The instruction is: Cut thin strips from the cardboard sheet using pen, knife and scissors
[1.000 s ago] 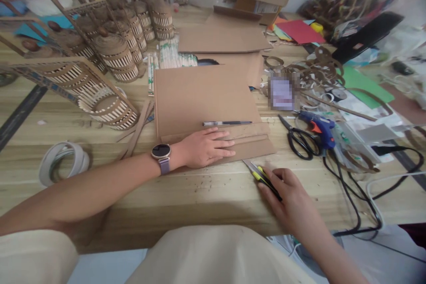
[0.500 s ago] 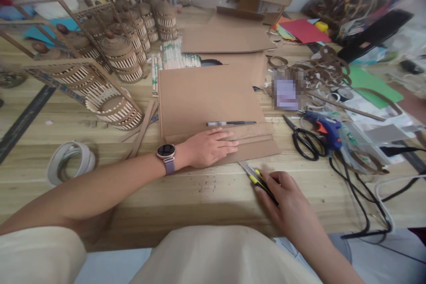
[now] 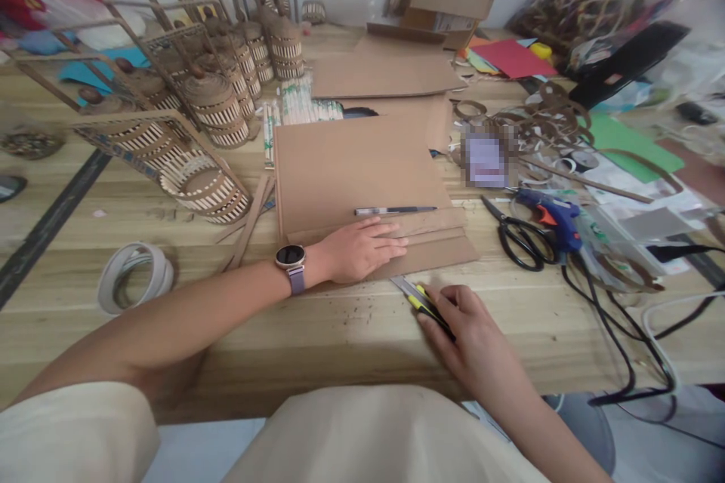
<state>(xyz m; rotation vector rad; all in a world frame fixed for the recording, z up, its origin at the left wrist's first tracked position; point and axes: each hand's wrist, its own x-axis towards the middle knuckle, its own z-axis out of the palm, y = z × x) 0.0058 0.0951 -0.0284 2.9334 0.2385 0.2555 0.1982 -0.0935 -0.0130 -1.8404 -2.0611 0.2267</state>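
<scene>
Left hand [image 3: 356,250]: flat, fingers extended, palm pressing the near margin of the cardboard sheet [image 3: 356,166]. Grips nothing. Same place on the sheet as a second ago.

Right hand [image 3: 464,332]: closed around the yellow-and-black utility knife [image 3: 422,300]. The blade tip is at the sheet's near edge, just right of your left hand. Over the last second the knife has slid left along that edge, closing on your left fingertips. I read this as the blade working along the near edge, with little run left before the holding hand.

The sheet lies mid-table, its long near edge parallel to you. A pen [image 3: 395,210] rests on it, just beyond your left fingers.

Room: bare table [image 3: 340,332] in front of you and to the left, as far as the tape roll [image 3: 134,275]. The right is crowded with scissors [image 3: 518,238], glue gun [image 3: 547,211] and black cables [image 3: 617,317]. Loose cardboard strips [image 3: 252,219] touch the sheet's left edge.
</scene>
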